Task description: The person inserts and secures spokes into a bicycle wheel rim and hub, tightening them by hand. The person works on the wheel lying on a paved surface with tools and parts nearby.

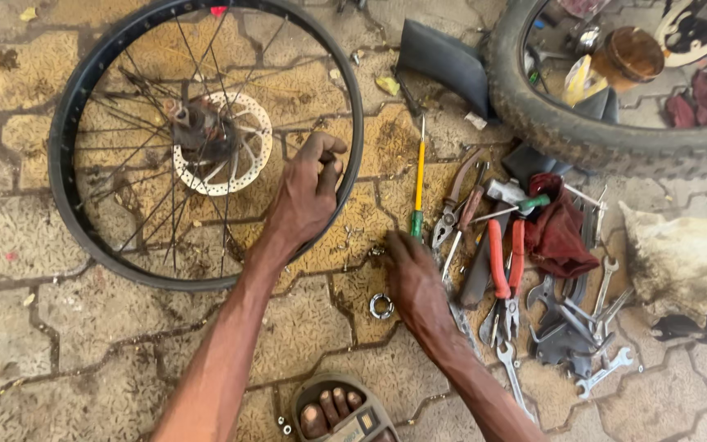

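A bare spoked bicycle wheel rim (67, 123) lies flat on the paving, with a white brake disc (243, 168) at its hub. My left hand (306, 192) hovers over the rim's right side, fingers curled; whether they pinch something small is unclear. My right hand (412, 274) rests palm down on the ground at the edge of a tool pile, beside a small metal ring (380, 305). It touches the paving and seems to hold nothing.
A yellow and green screwdriver (419, 184), red-handled cutters (503, 266), pliers, several spanners (603, 372) and a dark red rag (558, 233) lie right of my hands. A knobby tyre (583, 135) lies at the upper right, a pale sack (685, 262) at far right. My sandalled foot (337, 409) is below.
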